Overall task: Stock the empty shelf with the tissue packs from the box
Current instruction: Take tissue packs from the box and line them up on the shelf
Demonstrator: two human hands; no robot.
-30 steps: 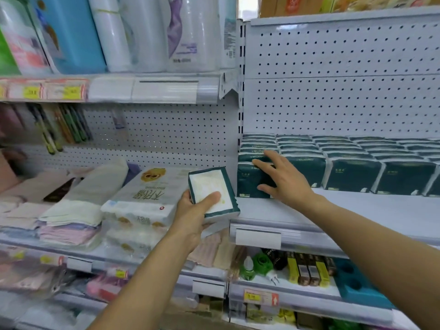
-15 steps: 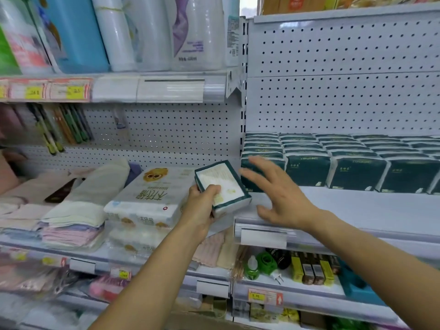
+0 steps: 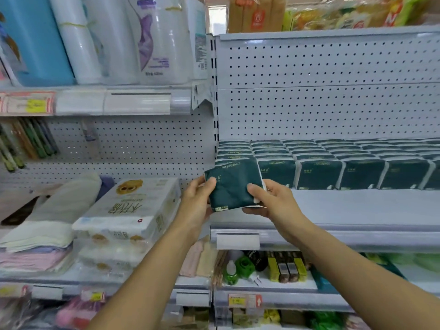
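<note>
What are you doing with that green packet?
A person is stocking a shop shelf with dark green tissue packs. Right now both hands hold one pack in front of the shelf's left end: the left hand grips its left edge and the right hand its right edge. The pack is tilted and not yet set down. Behind it, rows of packs already fill the back of the shelf, while the front strip is bare.

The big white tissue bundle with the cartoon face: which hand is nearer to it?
Left. The left hand grips the green pack just beside the white bundle; the right hand holds the pack's far side.
</note>
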